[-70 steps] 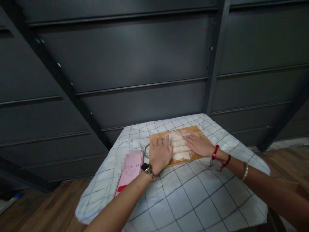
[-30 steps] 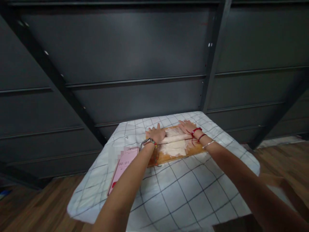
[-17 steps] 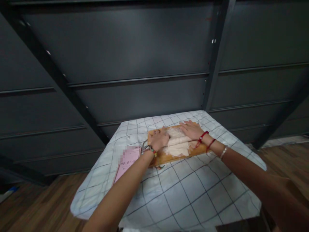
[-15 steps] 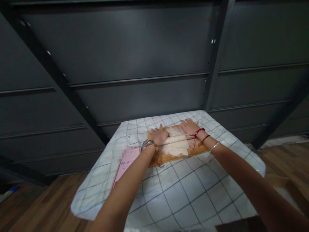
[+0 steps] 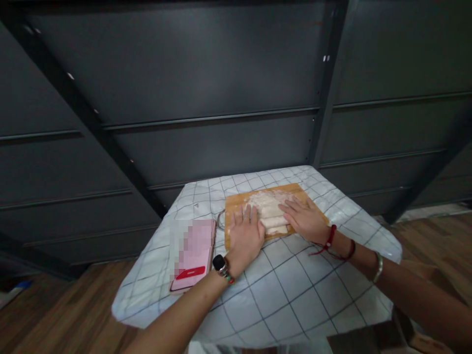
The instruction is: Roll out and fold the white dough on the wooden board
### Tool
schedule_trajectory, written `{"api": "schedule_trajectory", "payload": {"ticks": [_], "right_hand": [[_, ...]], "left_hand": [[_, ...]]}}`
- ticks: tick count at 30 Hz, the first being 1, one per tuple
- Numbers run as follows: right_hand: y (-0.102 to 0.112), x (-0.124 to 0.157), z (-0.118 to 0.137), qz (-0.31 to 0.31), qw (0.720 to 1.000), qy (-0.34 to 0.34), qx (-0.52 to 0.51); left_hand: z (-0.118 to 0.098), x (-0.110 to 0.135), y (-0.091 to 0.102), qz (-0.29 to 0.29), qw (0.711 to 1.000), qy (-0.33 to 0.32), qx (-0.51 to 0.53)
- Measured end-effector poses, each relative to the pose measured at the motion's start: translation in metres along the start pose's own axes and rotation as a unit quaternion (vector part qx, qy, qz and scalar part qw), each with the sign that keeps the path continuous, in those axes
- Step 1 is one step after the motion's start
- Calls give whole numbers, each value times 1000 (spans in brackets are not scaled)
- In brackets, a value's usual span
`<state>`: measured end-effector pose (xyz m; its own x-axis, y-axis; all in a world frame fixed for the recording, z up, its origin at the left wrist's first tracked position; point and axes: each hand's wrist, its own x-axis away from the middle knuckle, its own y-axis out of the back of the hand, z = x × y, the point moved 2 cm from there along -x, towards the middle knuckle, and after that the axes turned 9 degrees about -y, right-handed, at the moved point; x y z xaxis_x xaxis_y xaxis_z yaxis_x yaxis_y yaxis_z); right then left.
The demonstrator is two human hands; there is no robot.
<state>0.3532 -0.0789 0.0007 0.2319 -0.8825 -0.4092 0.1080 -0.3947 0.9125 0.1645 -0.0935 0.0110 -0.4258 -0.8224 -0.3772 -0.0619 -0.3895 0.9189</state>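
Note:
A flattened sheet of pale dough (image 5: 267, 200) lies on a wooden board (image 5: 295, 189), with loose white patches around it. Across the dough runs a pale, rounded bar (image 5: 273, 222), which looks like a floured rolling pin; its ends are hidden under my hands. My left hand (image 5: 247, 236) lies flat with fingers spread over the bar's left end and the board. Over the right end rests my right hand (image 5: 306, 220), palm down, fingers stretched towards the dough. Neither hand has its fingers wrapped round anything.
A pink phone (image 5: 197, 248) lies left of the board, partly pixelated. The checked tablecloth (image 5: 280, 285) covers a small table against a dark metal panel wall (image 5: 206, 73). Cardboard (image 5: 368, 339) shows at the lower right edge.
Both hands have come back towards me, from the board's far part to its near part, along with the pale bar. More dough shows behind it, and the phone's display looks different.

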Motion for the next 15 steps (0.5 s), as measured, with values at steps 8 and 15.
{"api": "schedule_trajectory", "payload": {"ticks": [8,15], "right_hand": [[3,18,5,-31,999,16,19],[8,25,9,-13,999,27,25]], "left_hand": [[-3,17,-3,-39,999,-14,16],[-4,27,-4,-30,999,-28,25]]}}
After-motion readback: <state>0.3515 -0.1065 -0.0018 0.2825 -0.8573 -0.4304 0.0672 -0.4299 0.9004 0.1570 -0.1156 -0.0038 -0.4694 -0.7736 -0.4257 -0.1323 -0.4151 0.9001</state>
